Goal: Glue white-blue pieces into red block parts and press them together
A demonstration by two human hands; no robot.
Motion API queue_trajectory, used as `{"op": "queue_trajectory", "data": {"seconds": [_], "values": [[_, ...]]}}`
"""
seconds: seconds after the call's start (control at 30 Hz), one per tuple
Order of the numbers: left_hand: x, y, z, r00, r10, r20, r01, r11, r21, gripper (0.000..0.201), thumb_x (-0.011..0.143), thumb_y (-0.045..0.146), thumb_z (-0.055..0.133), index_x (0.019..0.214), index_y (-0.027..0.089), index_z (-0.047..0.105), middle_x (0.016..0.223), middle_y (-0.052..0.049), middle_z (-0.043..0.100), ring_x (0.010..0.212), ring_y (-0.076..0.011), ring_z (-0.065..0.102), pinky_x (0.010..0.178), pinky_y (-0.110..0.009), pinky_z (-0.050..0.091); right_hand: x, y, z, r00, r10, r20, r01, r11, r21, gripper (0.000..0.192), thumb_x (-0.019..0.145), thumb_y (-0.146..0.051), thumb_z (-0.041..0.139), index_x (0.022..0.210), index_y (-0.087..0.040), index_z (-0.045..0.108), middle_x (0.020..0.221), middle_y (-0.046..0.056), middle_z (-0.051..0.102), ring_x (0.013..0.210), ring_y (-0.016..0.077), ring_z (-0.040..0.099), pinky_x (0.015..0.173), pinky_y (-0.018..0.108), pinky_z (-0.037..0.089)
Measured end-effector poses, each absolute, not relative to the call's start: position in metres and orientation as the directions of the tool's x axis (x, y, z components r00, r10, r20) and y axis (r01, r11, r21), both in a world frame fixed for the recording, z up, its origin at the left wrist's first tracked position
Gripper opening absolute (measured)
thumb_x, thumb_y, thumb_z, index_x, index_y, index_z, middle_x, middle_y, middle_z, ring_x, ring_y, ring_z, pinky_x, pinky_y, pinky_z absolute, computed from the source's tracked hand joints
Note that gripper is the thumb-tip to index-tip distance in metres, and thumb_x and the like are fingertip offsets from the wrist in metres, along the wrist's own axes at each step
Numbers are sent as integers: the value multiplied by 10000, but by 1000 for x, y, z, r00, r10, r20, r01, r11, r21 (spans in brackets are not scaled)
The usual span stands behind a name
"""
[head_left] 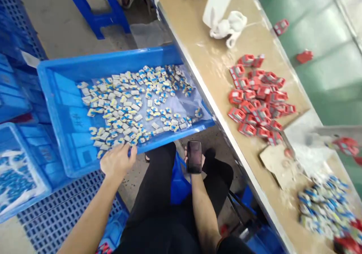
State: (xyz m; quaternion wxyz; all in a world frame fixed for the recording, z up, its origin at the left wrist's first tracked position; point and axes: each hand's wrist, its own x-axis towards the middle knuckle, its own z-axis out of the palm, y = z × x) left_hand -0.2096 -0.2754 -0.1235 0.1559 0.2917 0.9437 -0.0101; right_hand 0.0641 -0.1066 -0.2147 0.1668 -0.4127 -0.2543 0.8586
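Note:
My left hand is at the near rim of a large blue plastic crate, its fingers curled over the edge and the thumb along the rim. Many small white, yellow and blue toy vehicles lie loose inside on a clear plastic sheet. The crate's right end reaches the table edge. Low above my lap, my right hand is closed around a black smartphone, screen facing up and dark; most of the palm is hidden behind it.
On the brown worktable are piled red toy cars and blue-and-white ones. A co-worker's white-gloved hand rests there. A green conveyor belt runs alongside. A blue stool and another blue crate stand left.

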Motion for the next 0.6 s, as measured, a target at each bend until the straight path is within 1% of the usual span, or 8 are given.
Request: {"op": "queue_trajectory", "data": {"seconds": [0.03,0.1,0.13,0.2,0.3,0.4,0.47,0.6], "values": [[-209,-274,-120,-780,545,-308,557,828,53,551,1019,478,338,900,157,769,976,-210,768,948,-372,716,774,-406,442,79,-113,-211,-583,520,-624,-135,-820,-557,474,1027,-556,638,1324,-188,662,1361,107,689,1177,260,704,969,454,620],[-208,-272,-114,-779,538,-323,564,826,15,582,1035,472,311,974,127,776,1039,-224,768,984,-385,720,782,-409,444,104,-124,-203,-553,555,-621,-250,-822,-512,661,894,-715,653,1346,-233,657,1417,120,685,1201,265,696,904,404,611],[-207,-271,-111,-777,536,-329,567,824,3,593,1043,466,301,1011,114,776,1075,-231,767,1011,-391,721,791,-412,449,112,-128,-197,-544,567,-618,-294,-819,-492,747,823,-762,643,1363,-247,653,1448,125,676,1228,271,686,881,386,602],[-205,-268,-105,-775,524,-352,562,827,-6,594,1054,448,295,1061,96,774,1148,-242,762,1055,-405,718,808,-423,463,123,-135,-182,-538,578,-613,-357,-815,-455,830,750,-777,619,1391,-250,648,1488,131,659,1286,285,659,883,380,587],[-201,-263,-95,-766,511,-390,554,833,3,589,1064,439,303,1104,87,774,1219,-256,754,1081,-428,715,826,-450,478,123,-139,-155,-546,590,-595,-421,-807,-413,837,725,-734,629,1417,-263,635,1513,133,647,1375,299,600,954,408,571],[-196,-260,-87,-769,511,-385,551,835,8,591,1073,437,300,1131,90,775,1225,-259,755,1083,-430,716,840,-459,488,114,-141,-131,-559,604,-568,-488,-793,-364,820,729,-710,627,1416,-263,625,1513,127,646,1447,294,538,1024,412,552],[-193,-259,-83,-777,513,-366,549,836,8,577,1073,425,307,1143,94,775,1215,-255,759,1079,-414,719,847,-445,491,108,-143,-119,-573,605,-554,-502,-792,-347,798,738,-703,610,1401,-260,630,1516,116,641,1452,284,532,1038,399,551],[-191,-260,-84,-782,519,-344,552,834,3,580,1067,426,307,1122,96,781,1188,-250,770,1060,-393,721,835,-411,482,98,-147,-108,-595,598,-538,-476,-801,-364,792,752,-714,575,1395,-255,634,1544,117,614,1448,286,542,1048,407,555]]}}
